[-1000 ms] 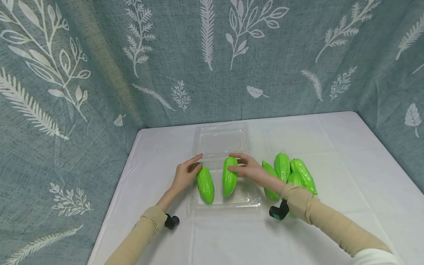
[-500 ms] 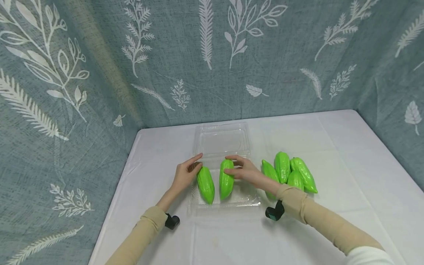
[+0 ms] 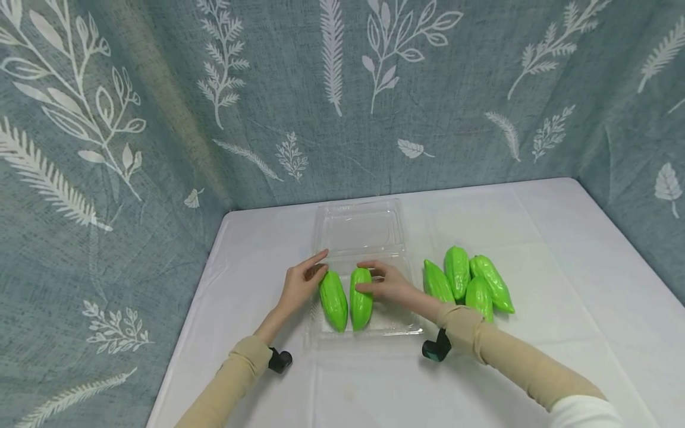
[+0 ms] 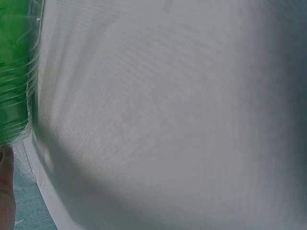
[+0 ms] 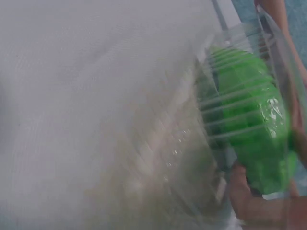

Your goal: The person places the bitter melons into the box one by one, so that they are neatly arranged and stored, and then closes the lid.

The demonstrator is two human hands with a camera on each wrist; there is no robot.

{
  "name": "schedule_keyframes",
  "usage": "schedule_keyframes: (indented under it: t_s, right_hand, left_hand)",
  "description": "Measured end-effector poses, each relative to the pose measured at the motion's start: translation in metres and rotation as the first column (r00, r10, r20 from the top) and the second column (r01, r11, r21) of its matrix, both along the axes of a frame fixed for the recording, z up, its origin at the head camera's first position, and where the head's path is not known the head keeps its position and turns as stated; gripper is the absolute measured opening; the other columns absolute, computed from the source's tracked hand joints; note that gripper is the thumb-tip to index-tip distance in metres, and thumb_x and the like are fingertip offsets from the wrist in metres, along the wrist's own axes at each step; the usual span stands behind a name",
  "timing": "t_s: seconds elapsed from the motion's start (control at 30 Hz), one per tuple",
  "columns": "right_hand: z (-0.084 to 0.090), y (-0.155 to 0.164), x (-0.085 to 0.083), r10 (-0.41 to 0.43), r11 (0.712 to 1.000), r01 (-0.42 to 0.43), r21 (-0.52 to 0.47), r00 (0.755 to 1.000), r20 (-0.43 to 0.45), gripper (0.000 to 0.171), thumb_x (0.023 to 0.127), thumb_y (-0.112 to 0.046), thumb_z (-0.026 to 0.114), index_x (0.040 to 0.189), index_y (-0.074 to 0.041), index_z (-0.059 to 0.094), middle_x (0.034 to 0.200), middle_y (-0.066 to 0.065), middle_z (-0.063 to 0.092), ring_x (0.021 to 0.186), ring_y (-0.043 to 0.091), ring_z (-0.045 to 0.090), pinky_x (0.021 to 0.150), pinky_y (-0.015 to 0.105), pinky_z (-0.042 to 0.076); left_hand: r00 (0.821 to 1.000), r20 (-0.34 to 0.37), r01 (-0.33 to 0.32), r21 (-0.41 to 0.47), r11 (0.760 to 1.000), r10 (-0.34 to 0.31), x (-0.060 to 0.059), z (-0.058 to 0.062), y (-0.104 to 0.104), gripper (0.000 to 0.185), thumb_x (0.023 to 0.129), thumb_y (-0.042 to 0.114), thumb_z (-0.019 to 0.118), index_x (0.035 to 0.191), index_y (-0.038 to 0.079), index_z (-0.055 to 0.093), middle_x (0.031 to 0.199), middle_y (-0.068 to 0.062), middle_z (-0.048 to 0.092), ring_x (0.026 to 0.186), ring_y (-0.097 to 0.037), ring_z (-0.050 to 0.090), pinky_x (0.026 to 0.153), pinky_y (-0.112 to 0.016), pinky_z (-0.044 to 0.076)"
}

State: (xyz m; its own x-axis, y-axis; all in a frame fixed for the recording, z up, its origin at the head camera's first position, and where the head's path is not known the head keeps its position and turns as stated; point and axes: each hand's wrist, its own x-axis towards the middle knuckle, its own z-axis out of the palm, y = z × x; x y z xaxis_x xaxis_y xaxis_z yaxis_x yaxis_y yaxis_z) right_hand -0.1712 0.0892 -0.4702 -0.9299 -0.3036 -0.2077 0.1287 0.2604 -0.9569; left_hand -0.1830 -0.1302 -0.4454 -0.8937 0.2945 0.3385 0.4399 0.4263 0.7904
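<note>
A clear plastic clamshell container (image 3: 390,330) lies with its lid (image 3: 358,229) folded back. Inside its base, a glossy bright green bitter melon (image 3: 333,302) rests lengthwise on the left. Beside it, my right hand (image 3: 387,282) grips a second bitter melon (image 3: 361,309) near its far end, thumb on top and fingers on the far side. At the container's far left, my left hand (image 3: 301,285) touches the first melon's far end, index finger stretched along the container's edge. The left wrist view catches only a fingertip (image 4: 6,167) by the container corner.
Several more bitter melons (image 3: 478,295) lie in a loose group on the white tablecloth (image 3: 562,249), right of the container. A blue-grey leaf-print curtain (image 3: 299,89) hangs behind the table and along both sides.
My right hand has brought its bitter melon left and nearer to me, lowering it beside the first one in the container. My left hand has stayed in place.
</note>
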Motion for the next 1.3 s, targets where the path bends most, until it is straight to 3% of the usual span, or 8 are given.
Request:
schedule_keyframes:
  t_s: [0.33,0.67,0.87,1.1,1.3]
  right_hand:
    - [-0.005,-0.012,0.003,0.015,0.998,-0.016,-0.066,1.0,-0.014,0.058,0.079,-0.023,0.069,0.131,-0.008,0.044,0.125,0.017,0.049,0.108,0.031,0.054,0.08,0.032,0.052]
    - [-0.005,-0.021,0.006,-0.011,1.0,0.01,-0.004,0.994,-0.105,0.056,0.081,-0.025,0.067,0.13,-0.011,0.045,0.12,0.013,0.055,0.104,0.03,0.056,0.08,0.035,0.052]
    - [-0.004,-0.023,0.009,-0.017,0.998,0.027,0.054,0.984,-0.177,0.056,0.082,-0.025,0.066,0.131,-0.009,0.044,0.123,0.011,0.054,0.106,0.026,0.055,0.088,0.036,0.048]
    - [-0.006,-0.024,0.009,-0.028,0.992,0.055,0.117,0.975,-0.22,0.056,0.081,-0.027,0.066,0.13,-0.01,0.046,0.125,0.009,0.053,0.108,0.025,0.054,0.091,0.036,0.046]
    - [-0.006,-0.025,0.008,-0.059,0.985,0.096,0.144,0.968,-0.246,0.052,0.08,-0.027,0.067,0.126,-0.008,0.05,0.12,0.011,0.056,0.105,0.026,0.056,0.087,0.038,0.048]
  left_hand:
    - [1.0,0.015,0.012,0.001,1.0,-0.012,0.0,0.0,0.0,0.034,0.086,0.0,0.057,0.12,-0.001,0.055,0.122,-0.017,0.055,0.074,-0.02,0.055,0.06,-0.014,0.041]
    - [1.0,0.001,0.008,-0.014,1.0,-0.008,-0.001,-0.001,0.001,0.034,0.086,0.001,0.057,0.119,-0.002,0.055,0.121,-0.016,0.056,0.07,-0.017,0.05,0.06,-0.014,0.041]
    - [1.0,-0.01,0.014,-0.003,1.0,-0.014,0.0,-0.001,0.001,0.033,0.086,-0.001,0.057,0.119,-0.004,0.055,0.12,-0.018,0.055,0.082,-0.026,0.061,0.064,-0.016,0.046]
    - [1.0,0.019,0.012,-0.006,1.0,-0.012,0.002,0.0,0.001,0.034,0.086,0.0,0.056,0.12,-0.001,0.054,0.123,-0.018,0.053,0.1,-0.033,0.059,0.08,-0.039,0.051]
    - [1.0,0.018,0.018,0.012,1.0,-0.019,0.001,0.0,0.002,0.034,0.086,-0.001,0.056,0.12,-0.002,0.054,0.122,-0.019,0.053,0.099,-0.034,0.059,0.08,-0.04,0.051]
